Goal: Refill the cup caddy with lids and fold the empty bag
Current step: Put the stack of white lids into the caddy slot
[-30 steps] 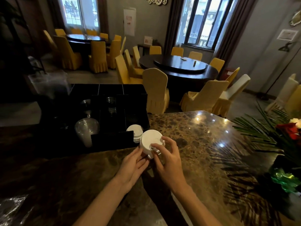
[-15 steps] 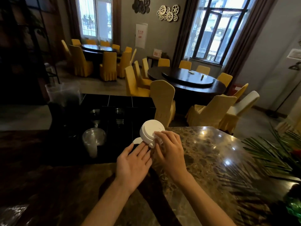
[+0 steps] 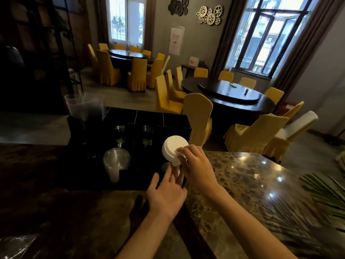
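We see the right hand holding a stack of white lids tilted on its side, the fingers curled round the near end of the stack and its round top facing up and toward the left. The stack hangs just above the front right compartment of the black cup caddy, which stands on the marble bench at its far edge. The left hand lies palm down with its fingers straight and together, reaching toward that same compartment; its fingertips sit right under the stack, and we cannot tell whether they touch the lids or only come close. A pale patch shows in the compartment just below the stack, too dim for us to say what it is. In the caddy's front left slot we make out a stack of clear domed lids leaning forward, and two darker stacks of clear cups farther back. A clear plastic tub stands at the caddy's far left corner. At the lower left edge of the bench lies a crumpled clear plastic bag, well apart from both hands. Green palm leaves spread over the bench at the right. Beyond the bench stand round dark tables ringed with yellow-covered chairs.
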Motion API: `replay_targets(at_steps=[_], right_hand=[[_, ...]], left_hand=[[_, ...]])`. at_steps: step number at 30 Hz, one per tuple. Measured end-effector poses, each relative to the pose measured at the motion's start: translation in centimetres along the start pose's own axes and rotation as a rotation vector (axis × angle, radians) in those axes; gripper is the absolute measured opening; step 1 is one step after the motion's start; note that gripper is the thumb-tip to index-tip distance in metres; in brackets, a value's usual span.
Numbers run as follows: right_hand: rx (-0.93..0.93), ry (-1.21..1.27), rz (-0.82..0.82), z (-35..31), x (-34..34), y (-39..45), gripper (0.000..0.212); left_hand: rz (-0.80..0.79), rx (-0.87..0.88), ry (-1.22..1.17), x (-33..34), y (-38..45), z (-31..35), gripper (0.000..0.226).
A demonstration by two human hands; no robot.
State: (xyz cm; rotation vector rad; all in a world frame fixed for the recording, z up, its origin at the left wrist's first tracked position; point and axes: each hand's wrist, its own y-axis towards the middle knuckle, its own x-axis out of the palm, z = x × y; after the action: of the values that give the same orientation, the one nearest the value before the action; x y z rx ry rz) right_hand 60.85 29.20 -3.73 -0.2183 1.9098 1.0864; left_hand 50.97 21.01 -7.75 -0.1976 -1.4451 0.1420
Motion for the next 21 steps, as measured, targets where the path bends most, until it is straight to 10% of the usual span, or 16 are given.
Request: replay_targets(at_steps=[21], right_hand=[[0.078, -0.137, -0.263, 0.9, 2.5, -0.4, 0.03]], left_hand=[[0.08, -0.027, -0.16, -3.5, 1.2, -1.3, 0.068]])
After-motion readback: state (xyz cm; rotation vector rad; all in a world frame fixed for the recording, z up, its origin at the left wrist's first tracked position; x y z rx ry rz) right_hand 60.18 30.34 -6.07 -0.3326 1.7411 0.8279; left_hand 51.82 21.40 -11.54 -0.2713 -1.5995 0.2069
